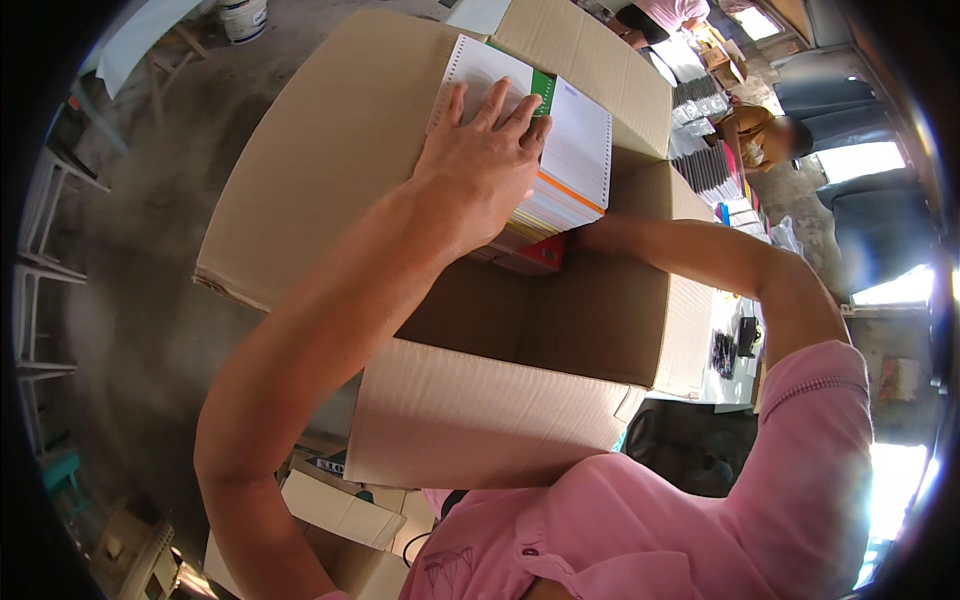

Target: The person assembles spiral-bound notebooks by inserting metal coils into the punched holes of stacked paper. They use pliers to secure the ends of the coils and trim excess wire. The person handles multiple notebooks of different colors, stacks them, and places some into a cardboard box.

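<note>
Head view, from my remote station: a thick stack of white, ruled paper pads with punched edges [582,150] stands at the far side of a large open box of brown corrugated cardboard [490,410]. The left hand [482,155] lies palm down on the stack's top, its fingers spread and unclosed, partly over a green strip [543,88]. The right hand [594,236] reaches in from the right, low beside the stack's near right corner; I judge the left to be nearer, since it plainly touches. From the right hand, the stack lies to the left and upward, and this offset, one hand above and one low at the side, is the governing relation. The punched edges run roughly away from the wearer, and I take that as the long axis, though foreshortening leaves it uncertain.

Hidden: the right fingers pass out of sight near a glossy red block [545,254] below the stack, so I cannot tell whether they grip, support or merely touch. Shadow obscures the box floor and what bears the stack's weight; whether the pads form one pile or two remains unclear to me.
</note>
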{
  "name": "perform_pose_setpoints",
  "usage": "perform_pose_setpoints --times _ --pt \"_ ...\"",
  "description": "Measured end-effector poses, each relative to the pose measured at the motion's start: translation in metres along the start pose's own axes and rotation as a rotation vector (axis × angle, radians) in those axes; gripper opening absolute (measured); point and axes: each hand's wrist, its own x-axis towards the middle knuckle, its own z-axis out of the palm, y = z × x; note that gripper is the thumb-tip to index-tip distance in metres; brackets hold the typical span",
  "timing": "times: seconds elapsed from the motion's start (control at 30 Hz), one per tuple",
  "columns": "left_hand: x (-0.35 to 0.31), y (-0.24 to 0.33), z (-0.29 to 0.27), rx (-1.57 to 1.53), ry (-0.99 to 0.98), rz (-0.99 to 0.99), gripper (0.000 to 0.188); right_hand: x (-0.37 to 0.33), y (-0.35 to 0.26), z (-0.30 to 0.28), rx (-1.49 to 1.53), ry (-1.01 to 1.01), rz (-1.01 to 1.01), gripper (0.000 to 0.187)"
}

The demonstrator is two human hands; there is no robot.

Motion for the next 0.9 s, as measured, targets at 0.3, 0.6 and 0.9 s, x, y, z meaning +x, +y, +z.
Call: perform_pose_setpoints --times 0.3,0.6,0.9 --pt "-0.002 0.004 -0.019 0.058 -0.09 -0.072 0.051 -0.001 0.007 0.005 0.046 0.03 0.038 0.038" --pt "0.008 -0.006 -0.037 -0.379 0.184 -0.116 0.04 -0.004 0.01 0.008 0.064 0.041 0.036 0.039" --pt "0.025 -0.034 -0.046 -1.589 0.538 -0.369 0.039 -0.003 0.006 0.012 0.063 0.042 -0.015 0.04"
